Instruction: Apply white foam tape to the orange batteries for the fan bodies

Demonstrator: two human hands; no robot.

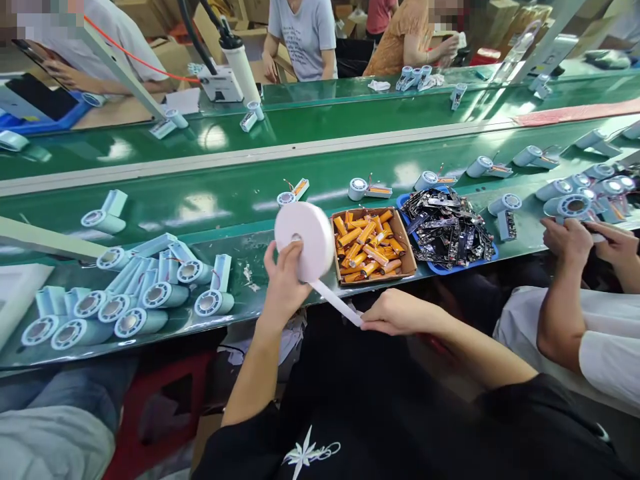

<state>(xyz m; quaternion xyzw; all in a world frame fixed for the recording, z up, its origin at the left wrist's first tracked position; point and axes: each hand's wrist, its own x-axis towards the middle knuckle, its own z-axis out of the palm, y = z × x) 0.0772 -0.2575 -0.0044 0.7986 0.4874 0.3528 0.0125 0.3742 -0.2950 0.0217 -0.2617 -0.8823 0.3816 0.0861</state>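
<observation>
A large roll of white tape [311, 241] is held upright by my left hand [286, 283], its fingers at the hub. From the roll's underside a strip of tape [336, 303] stretches down to the right, and my right hand [395, 312] pinches its end. Just right of the roll is a cardboard box [373, 281] of orange battery cells [367, 245]. Beside that box, a blue tray [463, 265] holds black circuit boards [450, 227].
Light blue fan housings [143, 293] crowd the bench at left; more lie along the green conveyor [320, 170]. At right, a co-worker's hands [570, 240] hold a housing. People stand across the line. A red stool [160, 400] is at lower left.
</observation>
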